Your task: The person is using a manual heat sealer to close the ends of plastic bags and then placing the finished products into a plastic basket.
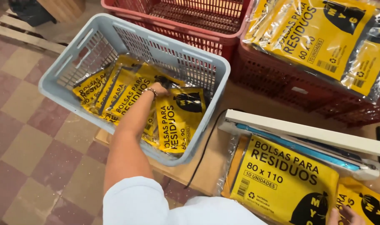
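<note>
1. My left hand (158,88) is down inside the grey basket (62,71), resting on the yellow packets (127,93) stacked there; from above I cannot tell how far its fingers are open, or whether they grip a packet or only press on it
2. The packet nearest that hand (179,116) leans against the basket's right wall, tilted rather than flat, so I judge the thing to do well here is to seat it square against the others, which overlap like shingles toward the far left corner
3. I should keep the plastic from folding under; these sleeves look slippery and will likely slide over each other
4. My right hand (344,214) shows only at the bottom edge, fingertips on a yellow packet (281,183) lying on the brown board (223,146), its top edge under the white sealer arm (307,133); its grip I cannot tell
5. The sealer's black cord (204,150) runs just beside the basket, so I should mind my forearm does not snag it
6. Red crates (223,37) stand behind, one with more packets (319,33) piled on top
</note>
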